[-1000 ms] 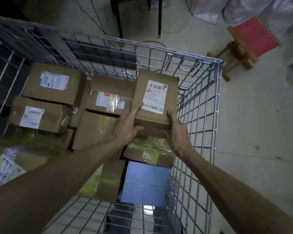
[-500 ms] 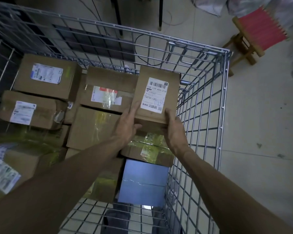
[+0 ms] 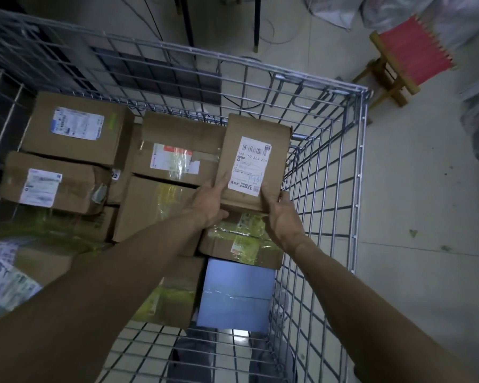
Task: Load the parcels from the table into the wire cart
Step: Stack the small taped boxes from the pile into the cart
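parcel point(image 3: 253, 161), brown cardboard, white barcode label facing up: held inside the wire cart point(image 3: 360, 150) at its far right side, long edge just beside the right wire wall, lying over a filmed carton point(image 3: 241, 239) wrapped in yellowish tape; contact with that carton impossible to tell.

left hand point(image 3: 209, 201): clamped on the parcel's near left corner, fingers laid on the top face beside the label, thumb tucked beneath.

right hand point(image 3: 281, 217): clamped on the near right corner, thumb on the top face at the label's edge, remaining fingers hidden under the box.

wire cart: silver mesh walls, mesh floor showing along the near edge.

other contents, cardboard unless noted: labelled carton point(image 3: 78, 128) at far left; second labelled carton point(image 3: 53, 183) just in front of it; carton with red-and-white label point(image 3: 177, 150) just beside the held parcel's left edge; plain carton with yellow tape point(image 3: 155, 205) next to the left wrist; blurred parcel point(image 3: 9, 283) at near left; pale blue box point(image 3: 235, 294) against the right wall, on the near side of the filmed carton.

outside the cart: grey tiled floor point(image 3: 426, 217); small wooden stool point(image 3: 409, 53) with red woven seat at far right; loose cables point(image 3: 263, 29) and dark furniture legs point(image 3: 187, 20) beyond the far wall.
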